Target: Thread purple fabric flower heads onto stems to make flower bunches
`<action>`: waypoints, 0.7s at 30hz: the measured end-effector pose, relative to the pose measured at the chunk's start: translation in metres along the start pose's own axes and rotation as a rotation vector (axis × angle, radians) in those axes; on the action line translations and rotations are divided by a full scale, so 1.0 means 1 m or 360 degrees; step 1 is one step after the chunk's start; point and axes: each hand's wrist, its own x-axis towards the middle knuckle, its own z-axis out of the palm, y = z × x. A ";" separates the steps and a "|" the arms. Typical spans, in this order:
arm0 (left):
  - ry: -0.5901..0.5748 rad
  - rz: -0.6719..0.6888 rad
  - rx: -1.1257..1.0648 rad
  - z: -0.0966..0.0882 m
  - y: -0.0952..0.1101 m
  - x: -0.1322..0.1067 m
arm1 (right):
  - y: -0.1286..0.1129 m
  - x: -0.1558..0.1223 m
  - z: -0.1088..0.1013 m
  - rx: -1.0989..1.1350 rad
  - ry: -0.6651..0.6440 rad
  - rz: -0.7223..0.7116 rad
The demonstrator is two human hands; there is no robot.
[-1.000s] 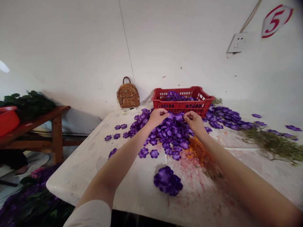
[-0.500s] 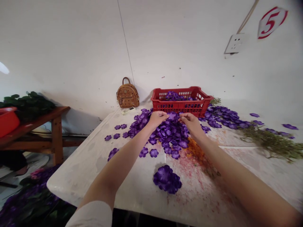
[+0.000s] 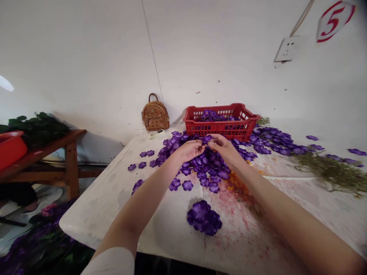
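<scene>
My left hand (image 3: 189,149) and my right hand (image 3: 223,147) meet above a heap of purple fabric petals (image 3: 208,164) on a white table (image 3: 160,229). Both pinch the same purple petal (image 3: 207,139) between their fingertips, just above the heap. A neat stack of purple petals (image 3: 204,217) lies nearer to me, apart from the heap. Behind the hands stands a red plastic crate (image 3: 222,121) with more purple petals in it.
A brown small backpack (image 3: 155,113) leans on the wall at the table's back. Green sprigs (image 3: 329,170) and more petals lie to the right, orange-red crumbs (image 3: 237,187) under my right forearm. A wooden bench (image 3: 54,152) with leaves and a red tub (image 3: 10,147) stands left.
Both hands have drawn back from the heap's far side toward me and come together, now lifting one petal between them.
</scene>
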 end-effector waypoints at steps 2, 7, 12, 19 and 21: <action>0.0008 -0.0022 0.0028 0.000 -0.001 -0.001 | -0.001 0.000 0.002 -0.0025 0.0014 -0.0033; 0.0195 0.0103 0.0166 -0.004 -0.002 -0.003 | -0.005 -0.001 0.001 -0.0060 0.0104 -0.0052; 0.0392 0.0365 0.0361 -0.007 0.003 -0.017 | -0.009 -0.004 -0.002 -0.0109 0.0160 -0.0033; 0.0139 0.0385 0.0482 -0.003 -0.003 -0.025 | -0.020 -0.014 0.005 -0.0107 0.0084 -0.0062; 0.0034 0.0426 0.0433 -0.005 -0.009 -0.022 | -0.021 -0.017 0.006 -0.0102 0.0046 -0.0046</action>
